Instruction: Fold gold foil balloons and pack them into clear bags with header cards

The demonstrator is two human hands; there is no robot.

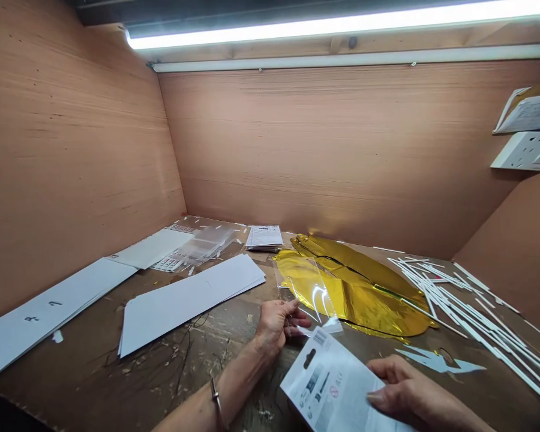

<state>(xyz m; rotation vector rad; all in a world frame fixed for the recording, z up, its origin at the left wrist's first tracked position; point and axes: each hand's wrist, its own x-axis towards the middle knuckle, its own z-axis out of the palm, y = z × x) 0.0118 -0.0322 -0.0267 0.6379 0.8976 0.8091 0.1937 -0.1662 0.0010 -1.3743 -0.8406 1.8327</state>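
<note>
My left hand [276, 324], a bracelet on its wrist, pinches the lower edge of a clear plastic bag [306, 282] in front of the gold foil. In my right hand [400, 384] is a white printed hang card [328, 381], gripped at its right edge with the thumb on top. A black-edged hang slot, a barcode and small drawings show on the card. The card's top corner lies close to the bag's lower edge; whether they touch I cannot tell. Shiny gold foil balloons [364, 300] lie flat just beyond both hands.
White sticks [468, 318] lie scattered at right, near a pale jagged cutout [441, 360]. White paper strips [193, 300], clear bags [211, 243] and a small stack of printed cards [264, 237] lie left and back. Wooden walls [342, 150] enclose the table; a socket [524, 150] hangs right.
</note>
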